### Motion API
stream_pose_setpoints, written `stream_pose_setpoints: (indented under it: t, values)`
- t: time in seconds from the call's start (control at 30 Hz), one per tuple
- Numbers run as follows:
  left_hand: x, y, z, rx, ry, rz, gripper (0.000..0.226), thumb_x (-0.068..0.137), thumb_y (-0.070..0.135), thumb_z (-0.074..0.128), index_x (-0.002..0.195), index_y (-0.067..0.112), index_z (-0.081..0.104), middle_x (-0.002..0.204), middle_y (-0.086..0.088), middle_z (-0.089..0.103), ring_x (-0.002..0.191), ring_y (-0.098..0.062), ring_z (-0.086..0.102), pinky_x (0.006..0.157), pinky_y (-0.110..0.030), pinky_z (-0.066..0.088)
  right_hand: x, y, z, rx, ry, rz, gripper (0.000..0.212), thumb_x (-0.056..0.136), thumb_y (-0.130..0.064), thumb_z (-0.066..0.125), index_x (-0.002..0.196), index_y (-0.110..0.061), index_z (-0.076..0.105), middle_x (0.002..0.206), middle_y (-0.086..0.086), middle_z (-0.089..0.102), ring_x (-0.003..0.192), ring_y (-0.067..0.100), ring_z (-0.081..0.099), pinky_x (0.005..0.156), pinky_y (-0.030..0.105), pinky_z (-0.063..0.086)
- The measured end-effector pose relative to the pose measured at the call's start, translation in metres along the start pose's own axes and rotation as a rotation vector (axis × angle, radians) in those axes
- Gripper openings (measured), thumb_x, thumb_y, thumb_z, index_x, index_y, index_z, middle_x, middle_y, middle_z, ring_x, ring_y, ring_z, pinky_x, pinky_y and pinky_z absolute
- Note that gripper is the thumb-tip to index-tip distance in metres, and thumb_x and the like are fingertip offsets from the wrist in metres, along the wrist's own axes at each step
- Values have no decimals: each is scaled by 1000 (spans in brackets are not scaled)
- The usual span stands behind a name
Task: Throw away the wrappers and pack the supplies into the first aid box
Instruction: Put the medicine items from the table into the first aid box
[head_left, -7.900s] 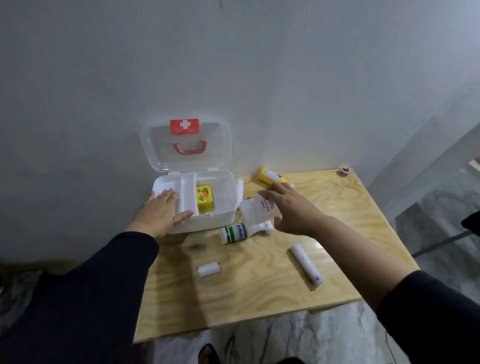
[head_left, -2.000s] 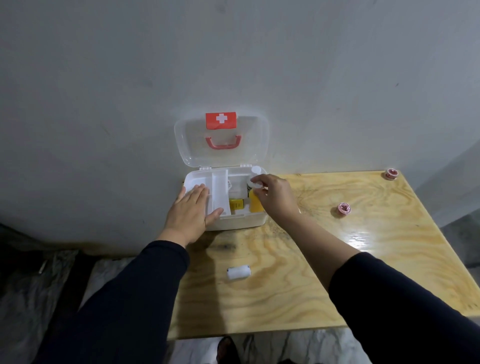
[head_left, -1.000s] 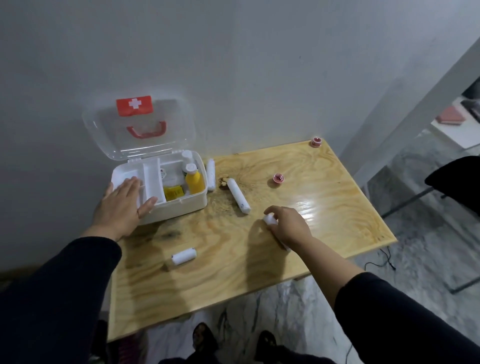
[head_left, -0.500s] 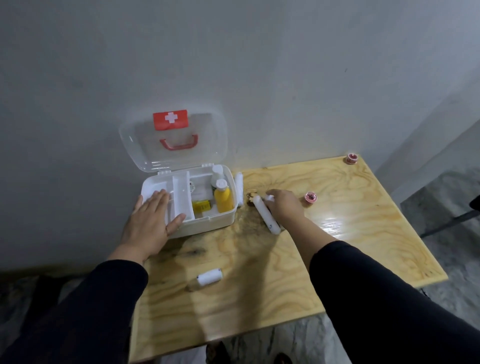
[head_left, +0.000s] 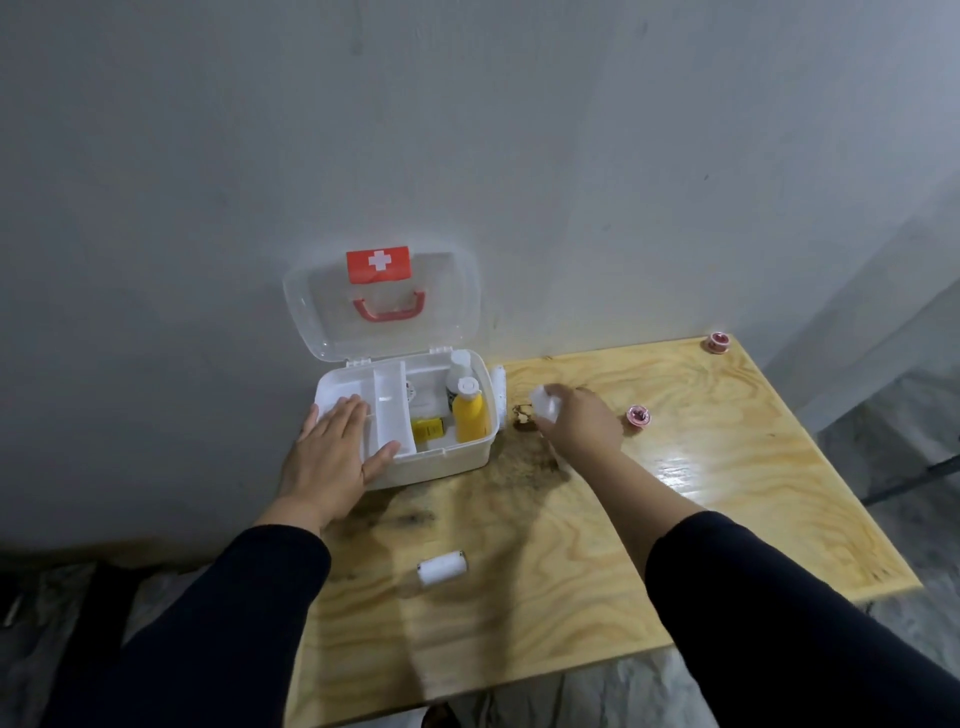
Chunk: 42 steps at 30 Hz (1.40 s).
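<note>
The white first aid box (head_left: 441, 460) stands open against the wall, its clear lid (head_left: 382, 306) raised. Inside stand a yellow bottle (head_left: 470, 418), a white bottle (head_left: 458, 366) and a small yellow packet (head_left: 427, 428). My left hand (head_left: 332, 457) lies flat on the box's left front corner, fingers spread. My right hand (head_left: 579, 423) is closed around long white rolls (head_left: 543, 402) just right of the box; only their upper end shows. Another white roll (head_left: 498, 397) lies against the box's right wall. A short white bandage roll (head_left: 441, 568) lies near the front.
Two small pink tape spools lie on the wooden table (head_left: 675, 519): one (head_left: 638, 415) beside my right hand, one (head_left: 718, 343) at the far right corner. The grey wall runs behind the box. The table's right and front edges drop to a marble floor.
My right hand has lifted the long white rolls off the table and brought them closer to the box. My left hand stays on the box.
</note>
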<state>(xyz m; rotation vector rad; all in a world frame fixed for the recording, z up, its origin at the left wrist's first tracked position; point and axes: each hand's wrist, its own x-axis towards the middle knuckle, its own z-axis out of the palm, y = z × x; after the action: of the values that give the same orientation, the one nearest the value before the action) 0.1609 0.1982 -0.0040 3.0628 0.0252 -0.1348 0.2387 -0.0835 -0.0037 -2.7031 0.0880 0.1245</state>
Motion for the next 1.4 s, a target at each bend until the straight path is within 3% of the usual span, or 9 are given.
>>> stream_pose_setpoints:
  t: [0.1, 0.27, 0.37, 0.47, 0.63, 0.77, 1.07, 1.17, 1.4]
  values:
    - [-3, 3, -4, -4, -11, -1, 88, 83, 66, 5, 151, 12, 15, 161, -4, 13, 148, -15, 8, 120, -35, -4, 5, -23, -33, 115, 77, -78, 44, 85, -35, 58, 128, -29, 50, 118, 5, 60, 107, 28, 58, 74, 32, 45]
    - [-2, 5, -8, 27, -27, -3, 75, 94, 59, 19, 150, 10, 19, 160, -7, 18, 148, -18, 12, 121, -38, 1, -2, -79, -71, 344, 213, -246, 45, 84, -33, 64, 127, -27, 49, 121, 4, 59, 105, 24, 58, 80, 39, 53]
    - [-1, 7, -11, 70, -17, 20, 72, 93, 57, 21, 145, 8, 27, 155, -8, 29, 144, -21, 22, 119, -41, 12, -13, -107, -71, 523, 171, -344, 46, 84, -27, 66, 127, -22, 50, 123, 5, 59, 106, 23, 57, 88, 43, 53]
    - [-2, 4, -11, 54, -11, 37, 73, 92, 58, 19, 145, 8, 28, 155, -8, 29, 145, -22, 21, 119, -42, 9, -25, -128, -52, 607, 96, -405, 48, 85, -22, 67, 128, -21, 47, 126, 4, 58, 110, 22, 56, 91, 45, 53]
    - [-1, 5, -10, 107, -2, 24, 76, 90, 61, 14, 143, 9, 29, 152, -8, 33, 143, -22, 25, 120, -43, 11, -41, -132, -13, 473, -27, -487, 51, 91, -17, 57, 137, -26, 37, 141, 4, 45, 119, 21, 52, 97, 38, 47]
    - [-3, 4, -7, 20, 11, 5, 79, 91, 64, 19, 147, 10, 24, 156, -9, 27, 146, -20, 17, 121, -39, 1, -48, -121, 13, 322, -156, -490, 52, 91, -5, 50, 139, -22, 36, 143, 12, 37, 118, 30, 53, 95, 37, 46]
    - [-3, 4, -6, 18, -21, -5, 83, 90, 66, 14, 150, 10, 17, 160, -5, 15, 148, -17, 9, 121, -37, -3, -48, -117, 22, 182, -240, -413, 58, 83, 9, 53, 135, -15, 41, 144, 12, 38, 121, 30, 51, 101, 35, 45]
    - [-5, 5, -8, 14, -19, -8, 89, 84, 69, 7, 150, 10, 19, 160, -6, 17, 148, -18, 10, 120, -37, -4, -46, -118, 14, 199, -198, -420, 54, 85, 9, 48, 135, -13, 44, 143, 10, 42, 123, 27, 50, 102, 35, 45]
    - [-4, 5, -9, 42, -2, 13, 77, 92, 62, 19, 148, 8, 22, 157, -9, 24, 147, -20, 15, 120, -39, -1, -11, -121, -25, 361, 104, -338, 37, 90, 3, 43, 121, -8, 60, 120, 11, 66, 108, 21, 62, 95, 30, 49]
